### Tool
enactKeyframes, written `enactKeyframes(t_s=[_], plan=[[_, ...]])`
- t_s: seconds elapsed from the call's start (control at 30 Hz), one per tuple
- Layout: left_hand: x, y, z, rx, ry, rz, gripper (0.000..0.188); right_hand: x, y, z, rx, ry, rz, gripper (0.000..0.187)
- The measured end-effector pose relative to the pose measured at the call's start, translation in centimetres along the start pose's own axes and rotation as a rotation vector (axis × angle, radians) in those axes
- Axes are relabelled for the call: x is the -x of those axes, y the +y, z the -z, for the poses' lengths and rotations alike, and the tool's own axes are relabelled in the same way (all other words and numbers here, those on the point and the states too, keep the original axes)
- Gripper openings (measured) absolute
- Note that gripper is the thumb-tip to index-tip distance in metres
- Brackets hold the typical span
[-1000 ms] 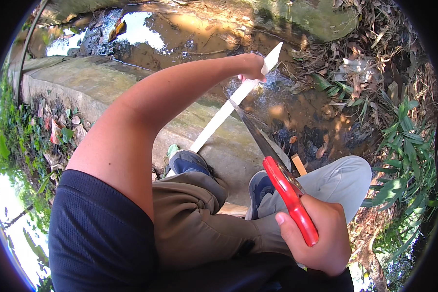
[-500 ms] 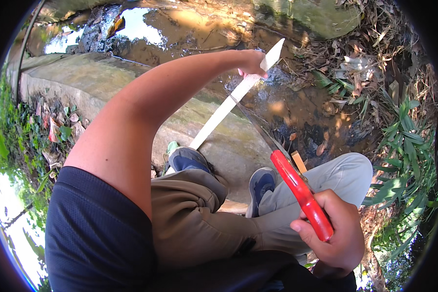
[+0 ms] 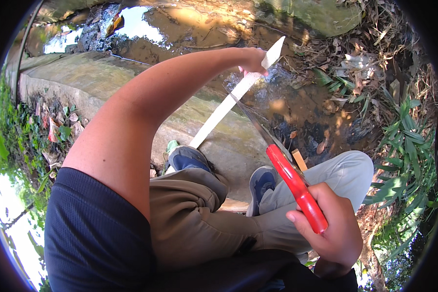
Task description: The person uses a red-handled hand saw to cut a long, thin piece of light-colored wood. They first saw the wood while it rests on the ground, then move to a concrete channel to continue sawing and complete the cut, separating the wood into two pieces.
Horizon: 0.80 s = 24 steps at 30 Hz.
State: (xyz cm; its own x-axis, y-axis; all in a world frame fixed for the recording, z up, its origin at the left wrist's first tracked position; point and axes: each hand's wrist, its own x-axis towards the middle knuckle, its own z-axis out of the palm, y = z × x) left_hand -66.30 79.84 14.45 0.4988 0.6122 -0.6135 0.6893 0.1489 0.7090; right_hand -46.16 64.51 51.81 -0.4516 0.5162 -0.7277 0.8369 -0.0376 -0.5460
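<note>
A long pale wooden strip (image 3: 218, 116) runs slantwise from beside my left shoe up over the water, its far end cut to a slanted point. Near that end my left hand (image 3: 254, 61) is closed around it, with most of the fingers hidden. My right hand (image 3: 333, 226), at lower right, grips the red handle of a hand saw (image 3: 297, 187). Its thin dark blade (image 3: 252, 118) reaches up and left and meets the strip below my left hand. The teeth are too small to make out.
My shoes (image 3: 263, 185) rest on a concrete ledge (image 3: 219, 146) beside shallow muddy water (image 3: 297, 104). A small block of light wood (image 3: 299, 159) shows by my right knee. Dry leaves and green plants (image 3: 406, 146) crowd the right bank. A mossy slab (image 3: 316, 19) lies at the far side.
My right hand and the saw have shifted slightly up and left, the blade tip sliding farther past the strip. My left hand and the strip have barely moved.
</note>
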Motion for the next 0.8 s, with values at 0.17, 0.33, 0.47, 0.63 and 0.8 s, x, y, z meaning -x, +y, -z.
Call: enactKeyframes(t_s=[0.17, 0.33, 0.47, 0.63, 0.8], plan=[[0.5, 0.4, 0.1, -0.019, 0.011, -0.007, 0.059, -1.1, 0.3, -1.7, -0.003, 0.008, 0.037, 0.032], [0.6, 0.5, 0.3, -0.012, -0.016, -0.001, 0.057, -1.3, 0.4, -2.1, -0.053, 0.073, 0.035, 0.025], [0.4, 0.5, 0.2, -0.041, -0.004, 0.024, 0.056, -1.6, 0.5, -2.0, -0.106, 0.154, -0.011, 0.026], [0.2, 0.5, 0.2, -0.035, -0.005, 0.017, 0.054, -1.9, 0.7, -1.9, -0.067, 0.168, 0.016, 0.022], [0.4, 0.4, 0.2, -0.031, -0.010, 0.003, 0.055, -2.0, 0.6, -2.4, -0.122, 0.200, 0.013, 0.029]])
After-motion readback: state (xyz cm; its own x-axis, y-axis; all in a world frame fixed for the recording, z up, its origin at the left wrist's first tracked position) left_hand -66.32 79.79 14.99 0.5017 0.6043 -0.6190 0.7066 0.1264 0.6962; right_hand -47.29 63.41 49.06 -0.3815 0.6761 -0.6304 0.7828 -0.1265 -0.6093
